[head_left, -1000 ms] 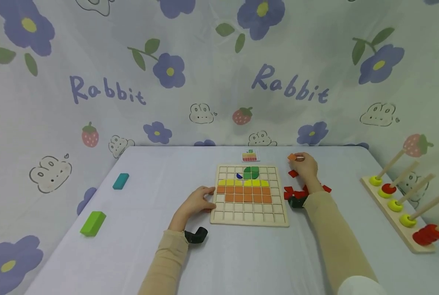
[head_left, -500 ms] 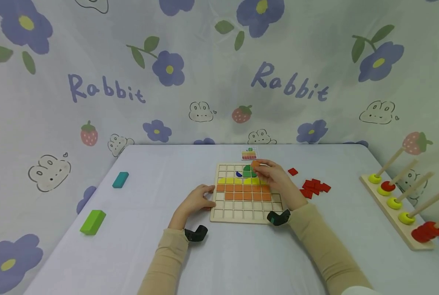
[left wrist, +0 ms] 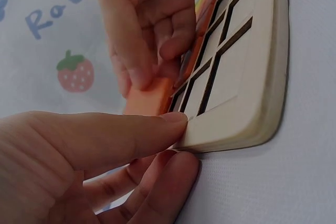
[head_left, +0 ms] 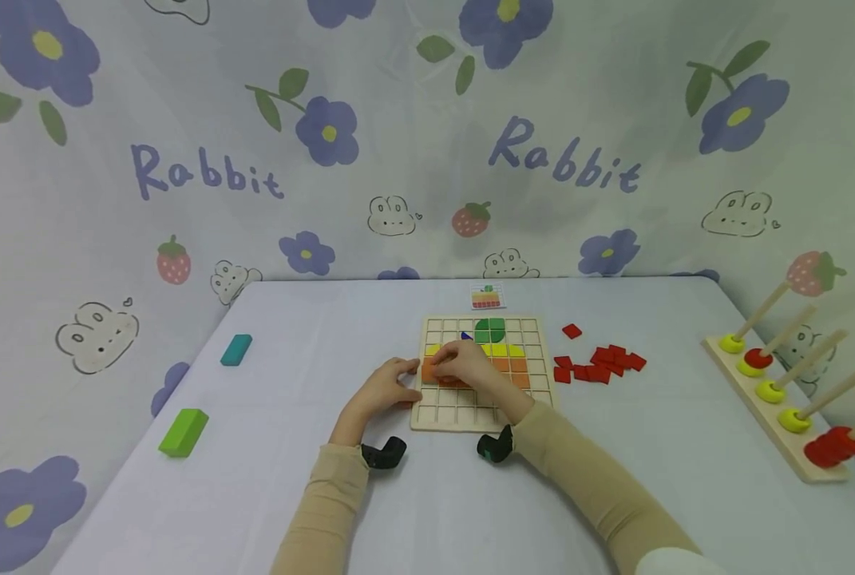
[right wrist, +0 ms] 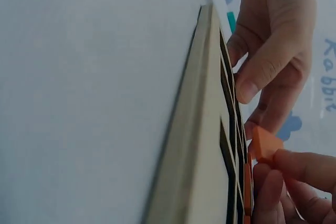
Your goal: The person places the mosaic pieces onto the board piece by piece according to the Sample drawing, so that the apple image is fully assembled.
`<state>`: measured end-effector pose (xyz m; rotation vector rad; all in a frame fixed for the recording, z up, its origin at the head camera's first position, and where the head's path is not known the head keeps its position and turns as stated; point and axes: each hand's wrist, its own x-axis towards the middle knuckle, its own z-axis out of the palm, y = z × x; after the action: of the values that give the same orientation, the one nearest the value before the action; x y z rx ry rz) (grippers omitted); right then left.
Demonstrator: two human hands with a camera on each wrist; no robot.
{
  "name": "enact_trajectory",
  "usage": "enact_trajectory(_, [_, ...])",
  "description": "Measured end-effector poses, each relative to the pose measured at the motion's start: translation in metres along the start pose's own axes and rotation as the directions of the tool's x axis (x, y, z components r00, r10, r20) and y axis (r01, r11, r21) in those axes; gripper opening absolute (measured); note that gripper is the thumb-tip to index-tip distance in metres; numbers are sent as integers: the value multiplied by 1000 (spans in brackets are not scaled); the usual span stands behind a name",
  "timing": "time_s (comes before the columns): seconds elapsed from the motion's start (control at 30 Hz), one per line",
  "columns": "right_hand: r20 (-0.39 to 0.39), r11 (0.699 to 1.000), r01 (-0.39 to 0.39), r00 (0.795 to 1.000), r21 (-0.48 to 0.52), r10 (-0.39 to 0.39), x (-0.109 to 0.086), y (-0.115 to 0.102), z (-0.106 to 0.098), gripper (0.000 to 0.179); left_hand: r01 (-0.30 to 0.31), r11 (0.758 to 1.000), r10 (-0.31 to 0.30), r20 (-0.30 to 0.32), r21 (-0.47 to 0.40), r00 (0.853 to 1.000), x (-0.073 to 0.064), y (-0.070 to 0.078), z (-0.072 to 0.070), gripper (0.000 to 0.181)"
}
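Note:
A wooden grid board point(head_left: 445, 418) lies mid-table with green, yellow and orange tiles set in its cells and a small blue piece partly covered. My left hand point(head_left: 378, 393) grips the board's left edge, thumb on the top face and fingers along the side. Between thumb and fingers my right hand point(head_left: 470, 367) pinches an orange square tile point(right wrist: 266, 144). That tile is tilted at the left end of the lower orange row, close to my left thumb in the left wrist view. My right hand hides part of the yellow and orange rows.
Loose red tiles point(head_left: 599, 373) lie right of the board, and a small picture card point(head_left: 488, 296) behind it. At far left are a teal block point(head_left: 236, 350) and a green block point(head_left: 184, 432). A bead rack point(head_left: 779, 415) stands along the right edge.
My right hand has carried the orange tile from beyond the board's right side, across the board, to its left part. My left hand has stayed on the board's edge.

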<state>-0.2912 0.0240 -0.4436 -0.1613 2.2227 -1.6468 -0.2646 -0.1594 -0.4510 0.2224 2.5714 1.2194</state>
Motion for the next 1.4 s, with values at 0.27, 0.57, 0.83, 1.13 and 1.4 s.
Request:
enact_trajectory(0.27, [-41,901,123,987,-416,-153,-1,0,6,5,2,1000,-2,2,-12,1000,2,-1,1,65])
enact_trajectory(0.57, [-24,892,176,979,-417,-204,0,2,8,8,11,999,-11,-7,-32,1000,4,-1,1,65])
enact_trajectory(0.83, [-110,955,162,975,-247,-193,-9,-1,-26,10,23,998,-23,-4,-56,1000,4,-2,2,66])
enact_trajectory(1.13, [-216,986,54,972,-159,-89,-35,4,-114,30,23,998,-24,-5,-61,1000,2,0,0,65])
enact_trajectory(1.4, [-248,986,-87,967,-141,50,-51,23,-169,38,26,997,-26,5,-78,1000,1,0,2,65])
